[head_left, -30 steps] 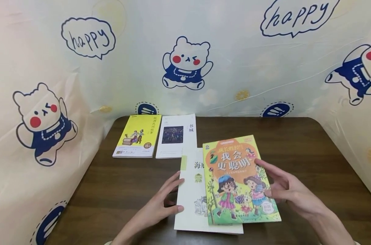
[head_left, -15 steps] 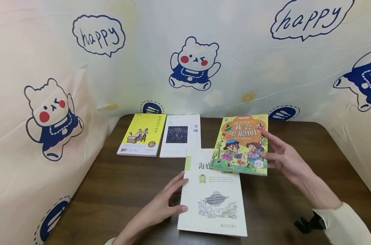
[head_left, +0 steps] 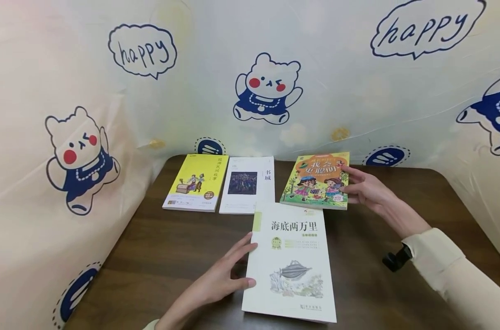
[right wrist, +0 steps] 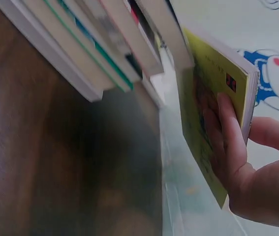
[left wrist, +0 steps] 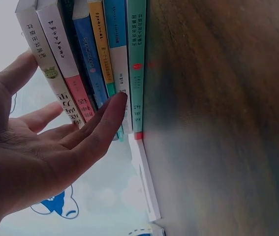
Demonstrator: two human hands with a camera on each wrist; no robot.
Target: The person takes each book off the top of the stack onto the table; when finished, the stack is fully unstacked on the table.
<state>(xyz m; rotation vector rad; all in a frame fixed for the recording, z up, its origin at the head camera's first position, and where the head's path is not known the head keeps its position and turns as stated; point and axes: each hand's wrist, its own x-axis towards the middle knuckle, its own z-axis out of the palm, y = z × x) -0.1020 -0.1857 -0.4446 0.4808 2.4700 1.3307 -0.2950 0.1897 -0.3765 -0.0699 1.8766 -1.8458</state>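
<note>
My right hand (head_left: 375,192) pinches a colourful children's book (head_left: 316,181) by its right edge at the far middle right. In the right wrist view, its fingers spread under the book's yellow back cover (right wrist: 213,66), clear of the table, with the thumb on the other side. A white paperback (head_left: 291,284) with a grey submarine drawing lies on top of a stack of several books (left wrist: 97,54) in front of me. My left hand (head_left: 223,277) touches the stack's spine side, thumb and extended fingers against the spines in the left wrist view.
At the back left of the brown wooden table (head_left: 184,243) lie a yellow book (head_left: 196,178) and a white book (head_left: 247,188) with a dark picture, side by side. A printed curtain (head_left: 192,101) surrounds the table's back and sides.
My right hand has carried the children's book from over the stack away to the back, uncovering the white paperback's cover. My left hand keeps its place on the stack.
</note>
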